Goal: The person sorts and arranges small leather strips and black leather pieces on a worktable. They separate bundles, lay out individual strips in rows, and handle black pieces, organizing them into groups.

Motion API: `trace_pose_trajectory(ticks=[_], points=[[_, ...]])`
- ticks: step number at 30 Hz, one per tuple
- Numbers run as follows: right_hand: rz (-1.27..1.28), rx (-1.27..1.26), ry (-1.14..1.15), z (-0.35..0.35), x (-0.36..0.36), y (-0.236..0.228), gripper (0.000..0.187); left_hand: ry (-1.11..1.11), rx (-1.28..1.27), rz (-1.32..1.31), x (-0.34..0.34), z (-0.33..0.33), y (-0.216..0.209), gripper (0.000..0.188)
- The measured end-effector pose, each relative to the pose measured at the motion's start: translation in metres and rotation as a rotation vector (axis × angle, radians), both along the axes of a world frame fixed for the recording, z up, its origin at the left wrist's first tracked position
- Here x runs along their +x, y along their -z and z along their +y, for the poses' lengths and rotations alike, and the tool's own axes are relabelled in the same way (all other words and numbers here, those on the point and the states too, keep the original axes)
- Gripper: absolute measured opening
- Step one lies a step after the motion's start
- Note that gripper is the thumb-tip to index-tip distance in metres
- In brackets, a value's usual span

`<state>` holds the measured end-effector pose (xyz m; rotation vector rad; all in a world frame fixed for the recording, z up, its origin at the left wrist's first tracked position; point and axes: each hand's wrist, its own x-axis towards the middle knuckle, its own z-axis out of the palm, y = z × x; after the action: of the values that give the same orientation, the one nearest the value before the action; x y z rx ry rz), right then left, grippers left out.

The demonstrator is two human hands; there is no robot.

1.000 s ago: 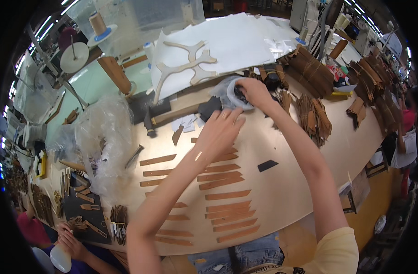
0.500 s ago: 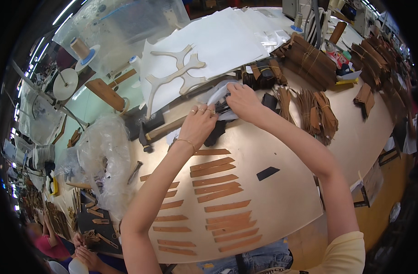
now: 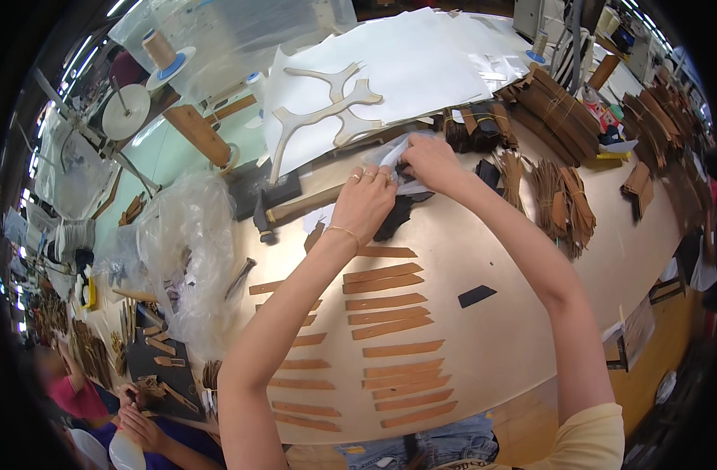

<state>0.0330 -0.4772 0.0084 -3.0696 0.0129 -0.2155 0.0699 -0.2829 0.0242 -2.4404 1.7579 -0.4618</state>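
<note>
A clear plastic bag (image 3: 391, 160) is at the middle of the table, with dark pieces partly in or beneath it. My left hand (image 3: 363, 204) has its bent fingers closed on the near left side of the bag. On the right side, my right hand (image 3: 435, 164) pinches the film; its fingertips are partly hidden. Black flat pieces (image 3: 396, 222) stick out below the bag, beside my left hand. Rows of pointed brown leather strips (image 3: 386, 300) lie between my forearms. One small black piece (image 3: 478, 296) rests apart, left of my right forearm.
A hammer (image 3: 305, 204) lies left of my hands, near a crumpled plastic bag (image 3: 188, 254). White sheets (image 3: 429, 66) carrying pale branched pieces (image 3: 327, 110) cover the far side. Tied bundles of brown strips (image 3: 561, 200) stand right. A co-worker's hands (image 3: 141, 423) show lower left.
The view has shifted, so the table and its things appear farther right. Both hands stay at the plastic bag, with little change in their hold.
</note>
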Motion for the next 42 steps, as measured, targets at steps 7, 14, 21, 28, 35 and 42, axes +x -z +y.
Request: trace_pose_trajectory(ticks=[7, 14, 21, 28, 35, 42], points=[[-0.204, -0.201, -0.149, -0.010, -0.013, 0.008, 0.010, -0.023, -0.054, -0.060, -0.003, -0.006, 0.006, 0.023], [-0.284, 0.348, -0.164, -0.022, -0.025, -0.001, 0.016, -0.075, -0.103, -0.059, 0.004, -0.016, 0.013, 0.021], [-0.512, 0.508, -0.011, -0.032, -0.028, 0.009, 0.021, -0.132, -0.103, -0.019, 0.007, -0.032, 0.017, 0.019], [-0.421, 1.353, 0.181, -0.025, -0.020, 0.016, 0.022, -0.147, -0.110, 0.057, 0.003, -0.039, 0.018, 0.020], [-0.598, 1.613, 0.280, -0.032, -0.037, -0.021, 0.018, -0.152, -0.221, 0.092, -0.010, -0.033, 0.007, 0.037], [-0.080, 1.419, 0.088, -0.010, -0.203, -0.060, 0.020, 0.042, -0.617, 0.613, -0.089, 0.037, -0.031, 0.034]])
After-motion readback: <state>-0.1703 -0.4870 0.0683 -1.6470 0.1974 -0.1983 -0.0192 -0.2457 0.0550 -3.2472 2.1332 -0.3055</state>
